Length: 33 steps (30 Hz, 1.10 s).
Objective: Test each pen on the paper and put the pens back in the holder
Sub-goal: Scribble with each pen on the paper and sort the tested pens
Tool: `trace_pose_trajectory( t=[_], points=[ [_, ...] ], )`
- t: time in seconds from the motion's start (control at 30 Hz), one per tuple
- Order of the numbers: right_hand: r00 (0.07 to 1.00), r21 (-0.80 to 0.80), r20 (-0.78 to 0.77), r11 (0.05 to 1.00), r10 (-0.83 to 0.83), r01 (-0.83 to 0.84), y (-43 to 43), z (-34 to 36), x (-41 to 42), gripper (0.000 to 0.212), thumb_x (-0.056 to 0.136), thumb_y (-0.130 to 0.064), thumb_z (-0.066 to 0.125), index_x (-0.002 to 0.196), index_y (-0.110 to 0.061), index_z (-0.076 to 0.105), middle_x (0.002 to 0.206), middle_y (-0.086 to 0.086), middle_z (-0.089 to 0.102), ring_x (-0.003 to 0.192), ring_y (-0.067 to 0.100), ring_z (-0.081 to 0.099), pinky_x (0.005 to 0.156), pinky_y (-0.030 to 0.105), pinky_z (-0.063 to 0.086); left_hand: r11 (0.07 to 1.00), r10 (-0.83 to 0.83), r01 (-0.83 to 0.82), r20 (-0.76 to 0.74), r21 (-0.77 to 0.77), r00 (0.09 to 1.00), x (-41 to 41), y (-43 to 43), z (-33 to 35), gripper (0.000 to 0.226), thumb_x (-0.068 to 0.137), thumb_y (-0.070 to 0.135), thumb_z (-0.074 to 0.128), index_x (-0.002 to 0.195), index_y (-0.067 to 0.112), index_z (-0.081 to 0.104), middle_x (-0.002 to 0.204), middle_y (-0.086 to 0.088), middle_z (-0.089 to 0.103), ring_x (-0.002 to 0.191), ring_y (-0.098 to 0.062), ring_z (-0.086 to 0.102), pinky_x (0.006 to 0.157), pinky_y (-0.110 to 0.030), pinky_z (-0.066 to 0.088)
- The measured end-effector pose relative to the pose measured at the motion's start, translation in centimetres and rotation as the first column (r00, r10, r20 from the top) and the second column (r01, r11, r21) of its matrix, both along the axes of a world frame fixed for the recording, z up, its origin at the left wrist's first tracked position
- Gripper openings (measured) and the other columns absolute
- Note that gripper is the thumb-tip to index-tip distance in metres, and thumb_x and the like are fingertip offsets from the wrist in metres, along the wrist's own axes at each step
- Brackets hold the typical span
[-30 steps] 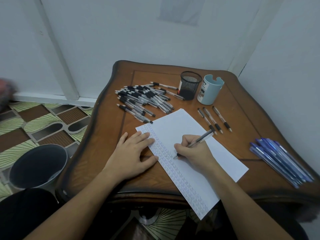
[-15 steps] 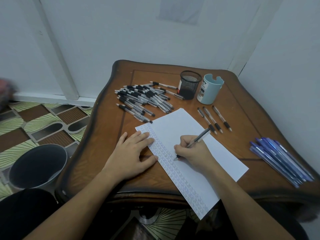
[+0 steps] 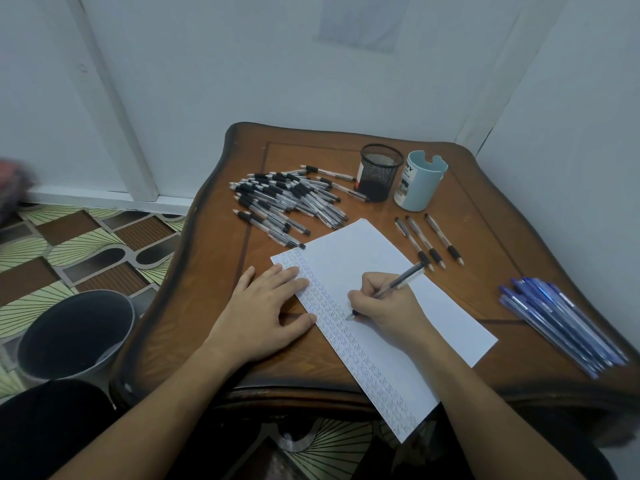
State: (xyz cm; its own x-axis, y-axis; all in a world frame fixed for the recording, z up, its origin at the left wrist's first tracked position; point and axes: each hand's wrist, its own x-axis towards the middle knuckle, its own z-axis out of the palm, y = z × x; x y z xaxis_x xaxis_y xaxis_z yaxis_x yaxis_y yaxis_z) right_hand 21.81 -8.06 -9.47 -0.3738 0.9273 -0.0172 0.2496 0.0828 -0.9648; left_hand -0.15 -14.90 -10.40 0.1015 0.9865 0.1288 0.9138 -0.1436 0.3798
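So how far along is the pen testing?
Done: rows of test marks fill the paper's left strip. In hand: the right hand writes with a pen while the left hand rests on the paper. Left: the big pile and the blue pens lie on the table; no pen shows in the mesh holder.

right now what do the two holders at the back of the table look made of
Black holder: likely metal wire mesh, matte; its lattice wall is see-through. Pale blue holder: smooth opaque plastic or glazed ceramic, cannot tell which; notched rim, printed label.
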Motion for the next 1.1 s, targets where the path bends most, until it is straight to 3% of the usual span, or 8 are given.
trace_pose_trajectory(
  t=[0.13, 0.27, 0.4, 0.5, 0.67, 0.83, 0.97, 1.1],
  points=[
    [1.0, -0.01, -0.008, 1.0, -0.01, 0.01, 0.08, -0.01, 0.2, 0.044, 0.084, -0.005, 0.066, 0.051, -0.018, 0.04, 0.058, 0.004, 0.035, 0.061, 0.017, 0.046, 0.059, 0.03, 0.048, 1.0, -0.002, 0.002, -0.008, -0.01, 1.0, -0.02, 0.03, -0.09, 0.074, 0.078, 0.078, 0.026, 0.14, 0.041, 0.041, 0.153, 0.018, 0.031, 0.144, -0.005, 0.018, 0.12, -0.042, 0.002],
    [0.999, 0.009, 0.026, 1.0, -0.022, 0.022, -0.03, -0.01, 0.07, 0.046, 0.086, -0.003, 0.067, 0.05, -0.018, 0.042, 0.056, 0.001, 0.038, 0.058, 0.011, 0.049, 0.059, 0.026, 0.049, 1.0, -0.001, 0.0, -0.008, -0.008, 1.0, -0.01, 0.07, -0.05, 0.074, 0.077, 0.078, 0.025, 0.14, 0.041, 0.042, 0.153, 0.018, 0.031, 0.144, -0.005, 0.018, 0.12, -0.042, 0.002],
    [0.999, 0.024, 0.02, 0.999, -0.042, 0.042, 0.03, 0.0, 0.15, 0.041, 0.086, -0.005, 0.067, 0.053, -0.013, 0.044, 0.061, 0.011, 0.038, 0.064, 0.02, 0.05, 0.061, 0.033, 0.05, 1.0, -0.001, 0.001, -0.011, -0.008, 1.0, -0.01, -0.01, 0.03, 0.074, 0.077, 0.078, 0.025, 0.14, 0.041, 0.041, 0.153, 0.018, 0.031, 0.144, -0.005, 0.018, 0.119, -0.042, 0.002],
    [0.998, 0.037, 0.036, 0.998, -0.047, 0.045, -0.02, 0.04, 0.1, 0.04, 0.086, -0.006, 0.067, 0.054, -0.011, 0.044, 0.059, 0.008, 0.039, 0.062, 0.018, 0.05, 0.059, 0.03, 0.049, 1.0, -0.002, 0.002, -0.016, -0.015, 1.0, 0.0, 0.03, 0.08, 0.075, 0.077, 0.078, 0.024, 0.14, 0.042, 0.04, 0.153, 0.018, 0.03, 0.144, -0.005, 0.017, 0.12, -0.042, 0.002],
    [1.0, 0.0, 0.0, 1.0, -0.023, 0.023, 0.06, 0.13, 0.17, 0.05, 0.085, 0.0, 0.064, 0.049, -0.021, 0.036, 0.057, 0.002, 0.031, 0.059, 0.016, 0.042, 0.06, 0.032, 0.048, 1.0, -0.003, 0.003, -0.007, -0.01, 1.0, 0.0, 0.04, 0.0, 0.074, 0.078, 0.077, 0.026, 0.14, 0.041, 0.042, 0.153, 0.018, 0.031, 0.144, -0.005, 0.017, 0.12, -0.042, 0.003],
    [0.999, 0.044, 0.022, 0.998, -0.041, 0.04, 0.01, 0.08, 0.17, 0.05, 0.086, -0.001, 0.065, 0.049, -0.021, 0.038, 0.057, 0.003, 0.034, 0.057, 0.011, 0.043, 0.056, 0.025, 0.045, 1.0, -0.002, 0.001, -0.009, -0.011, 1.0, -0.01, 0.07, -0.03, 0.074, 0.077, 0.077, 0.025, 0.14, 0.041, 0.041, 0.153, 0.019, 0.031, 0.144, -0.005, 0.017, 0.119, -0.041, 0.001],
    [1.0, -0.002, 0.012, 1.0, -0.019, 0.019, 0.18, 0.02, 0.25, 0.044, 0.082, -0.005, 0.065, 0.05, -0.019, 0.036, 0.058, 0.005, 0.032, 0.056, 0.013, 0.044, 0.054, 0.026, 0.045, 1.0, -0.003, 0.002, -0.015, -0.015, 1.0, 0.07, 0.02, -0.02, 0.075, 0.077, 0.078, 0.024, 0.14, 0.041, 0.041, 0.153, 0.018, 0.03, 0.144, -0.005, 0.017, 0.119, -0.041, 0.001],
    [0.996, 0.055, 0.059, 0.997, -0.06, 0.057, -0.19, 0.32, 0.07, 0.042, 0.087, -0.002, 0.064, 0.056, -0.01, 0.038, 0.059, 0.007, 0.036, 0.056, 0.007, 0.047, 0.052, 0.018, 0.043, 1.0, 0.0, 0.0, -0.02, -0.024, 1.0, -0.03, 0.04, 0.06, 0.076, 0.076, 0.078, 0.023, 0.141, 0.042, 0.04, 0.153, 0.019, 0.029, 0.145, -0.005, 0.016, 0.119, -0.04, 0.0]
  ],
)
